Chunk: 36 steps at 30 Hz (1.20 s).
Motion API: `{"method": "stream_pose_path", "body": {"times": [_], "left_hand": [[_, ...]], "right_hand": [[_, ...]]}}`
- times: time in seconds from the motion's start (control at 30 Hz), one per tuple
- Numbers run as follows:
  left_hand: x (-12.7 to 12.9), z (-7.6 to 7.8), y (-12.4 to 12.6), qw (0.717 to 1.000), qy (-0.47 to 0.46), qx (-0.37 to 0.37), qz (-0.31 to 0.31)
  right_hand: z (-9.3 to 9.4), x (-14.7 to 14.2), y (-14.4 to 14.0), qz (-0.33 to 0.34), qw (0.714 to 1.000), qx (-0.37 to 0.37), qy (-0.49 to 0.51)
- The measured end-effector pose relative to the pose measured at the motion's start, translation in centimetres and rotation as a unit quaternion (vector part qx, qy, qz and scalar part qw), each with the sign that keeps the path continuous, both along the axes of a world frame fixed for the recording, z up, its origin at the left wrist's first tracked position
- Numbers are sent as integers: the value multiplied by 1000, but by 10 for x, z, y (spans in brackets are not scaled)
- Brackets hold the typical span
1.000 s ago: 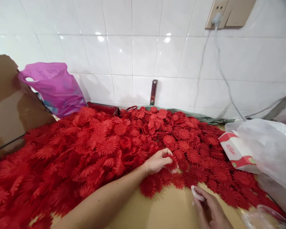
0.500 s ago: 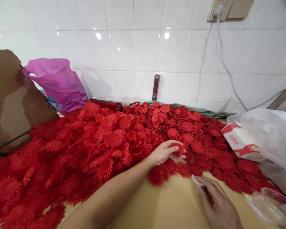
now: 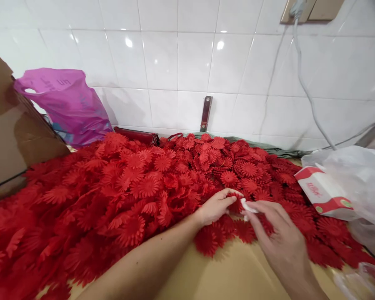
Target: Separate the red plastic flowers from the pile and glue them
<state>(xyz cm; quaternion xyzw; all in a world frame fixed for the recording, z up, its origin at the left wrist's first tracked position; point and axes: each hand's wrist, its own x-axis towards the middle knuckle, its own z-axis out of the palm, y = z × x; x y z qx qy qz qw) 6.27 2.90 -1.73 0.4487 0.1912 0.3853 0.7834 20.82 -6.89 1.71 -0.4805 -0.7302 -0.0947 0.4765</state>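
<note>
Where the heap of red flowers [image 3: 137,187] thins out toward its near edge, the left hand [image 3: 217,206] and the right hand [image 3: 276,237] meet over the tan surface [image 3: 234,275]. The left hand's fingers are curled around a single red flower [image 3: 236,204], grasping it by its rim so that it stands slightly raised above the flowers lying flat under it. The right hand comes in from the lower right with its thumb and forefinger pinched on a small white piece [image 3: 246,205], which touches the held flower on its right side. What the white piece is made of cannot be told.

The heap covers most of the surface, from the far left corner across to the right, with the flowers overlapping each other in loose layers; a few lie singly just beside the hands on the bare surface. Against the white tiled wall [image 3: 175,62] at the back left stands a purple plastic bag [image 3: 65,104], and a brown cardboard box [image 3: 9,129] leans at the left edge, its flap touching the heap. On the right, a red and white tissue pack [image 3: 323,193] rests at the border of the flowers, partly tucked under a clear plastic bag [image 3: 359,179]. A grey cable [image 3: 306,87] hangs down the wall from a socket [image 3: 312,8] at the upper right and runs behind that bag. A small brown bracket [image 3: 206,112] is fixed to the wall behind the middle of the heap.
</note>
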Motion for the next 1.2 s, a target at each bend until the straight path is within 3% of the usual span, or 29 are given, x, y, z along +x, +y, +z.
{"method": "stream_pose_path", "body": {"times": [0.17, 0.27, 0.67, 1.03, 1.2], "left_hand": [[5, -4, 3, 998, -2, -69, 0], [7, -5, 4, 998, 18, -57, 18], [9, -6, 0, 998, -26, -54, 1], [9, -1, -2, 998, -15, -54, -14], [7, 2, 0, 995, -6, -99, 11]], "right_hand": [[-24, -17, 38, 0, 991, -30, -132], [-35, -18, 43, -1, 989, -30, -145], [-26, -12, 44, -24, 987, 44, -156], [-26, -6, 41, -47, 986, 44, -157], [-26, -10, 36, -42, 986, 14, -159]]}}
